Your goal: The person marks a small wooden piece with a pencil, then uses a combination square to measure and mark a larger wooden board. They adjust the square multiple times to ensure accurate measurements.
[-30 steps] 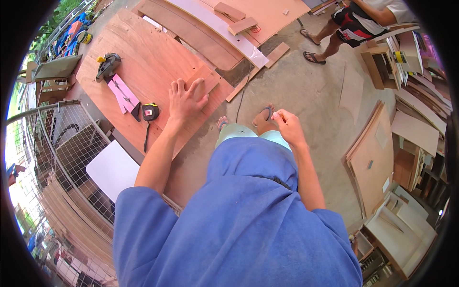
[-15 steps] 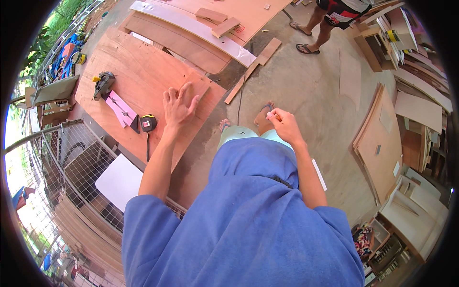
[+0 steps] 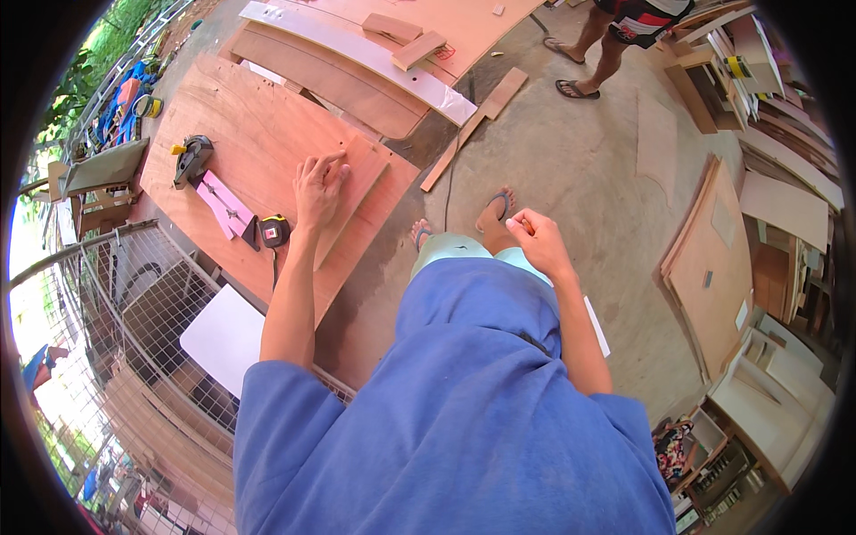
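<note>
My left hand [image 3: 318, 190] rests over the plywood sheet [image 3: 241, 134], index finger stretched toward the right and the others loosely bent, holding nothing. Beside it lies a narrow wooden strip [image 3: 358, 198], along the sheet's right part. My right hand [image 3: 541, 243] is closed in front of my body, above the floor. A thin orange-brown stick that looks like a pencil [image 3: 528, 226] shows between its fingers; most of it is hidden. Left of my left forearm sit a black and yellow tape measure [image 3: 275, 231] and a pink piece with dark metal parts [image 3: 223, 203].
A dark power tool [image 3: 192, 160] stands at the sheet's left. Boards and a long white panel [image 3: 357, 55] lie beyond. A wood offcut [image 3: 473, 129] and a cable are on the floor. Another person's legs [image 3: 596, 53] stand far right. Panels [image 3: 713, 267] lean at right; wire mesh [image 3: 169, 330] at left.
My left hand has drawn slightly left and nearer, its spread fingers now more bent, uncovering more of the wooden strip. My right hand has shifted a little right and nearer, still closed.
</note>
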Demonstrator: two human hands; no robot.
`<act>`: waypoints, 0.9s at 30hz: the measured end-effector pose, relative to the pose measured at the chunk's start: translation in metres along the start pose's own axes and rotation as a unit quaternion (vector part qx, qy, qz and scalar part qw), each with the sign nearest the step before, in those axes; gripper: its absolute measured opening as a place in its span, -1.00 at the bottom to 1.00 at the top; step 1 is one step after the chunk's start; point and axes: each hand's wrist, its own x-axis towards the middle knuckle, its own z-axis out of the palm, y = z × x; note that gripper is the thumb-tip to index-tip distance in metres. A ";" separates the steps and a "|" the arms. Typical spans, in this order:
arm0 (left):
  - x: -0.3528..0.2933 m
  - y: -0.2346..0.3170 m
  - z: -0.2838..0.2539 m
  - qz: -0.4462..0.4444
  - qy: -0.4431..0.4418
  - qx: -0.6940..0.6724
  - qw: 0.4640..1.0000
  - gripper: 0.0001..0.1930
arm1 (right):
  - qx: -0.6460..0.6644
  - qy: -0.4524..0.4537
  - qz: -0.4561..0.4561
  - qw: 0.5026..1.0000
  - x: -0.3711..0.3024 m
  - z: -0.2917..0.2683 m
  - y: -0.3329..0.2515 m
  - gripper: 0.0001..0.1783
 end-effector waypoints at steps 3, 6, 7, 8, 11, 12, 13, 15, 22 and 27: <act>-0.002 0.002 0.000 0.013 0.015 0.004 1.000 -0.63 | 0.004 -0.017 0.020 1.000 -0.003 0.001 0.000 -0.69; -0.002 0.008 -0.003 0.027 0.016 0.018 0.999 -0.59 | -0.001 -0.035 0.028 0.999 -0.004 0.004 -0.002 -0.67; -0.002 0.009 -0.004 0.035 0.019 0.021 0.999 -0.58 | 0.000 -0.039 0.022 0.999 -0.003 0.005 -0.003 -0.67; -0.002 0.009 -0.005 0.043 0.022 0.025 0.999 -0.56 | 0.000 -0.043 0.017 0.999 -0.002 0.007 -0.003 -0.67; -0.001 0.008 -0.006 0.047 0.024 0.027 0.998 -0.55 | 0.000 -0.057 0.010 0.998 0.000 0.012 -0.016 -0.66; 0.001 0.007 -0.006 0.053 0.023 0.017 0.998 -0.55 | -0.003 -0.059 0.006 0.998 0.002 0.014 -0.017 -0.66; 0.002 0.005 -0.006 0.059 0.023 0.007 0.998 -0.55 | -0.005 -0.062 0.001 0.998 0.003 0.017 -0.017 -0.67; 0.003 0.006 -0.009 0.060 0.014 -0.006 0.998 -0.55 | -0.009 -0.068 -0.001 0.998 0.005 0.020 -0.018 -0.67; 0.013 0.006 -0.016 0.100 0.005 0.024 0.995 -0.64 | 0.011 -0.077 -0.019 0.997 0.017 0.035 -0.018 -0.64; 0.022 0.006 -0.013 0.086 0.040 0.045 0.995 -0.72 | 0.131 -0.116 -0.013 0.984 0.027 0.044 -0.020 -0.49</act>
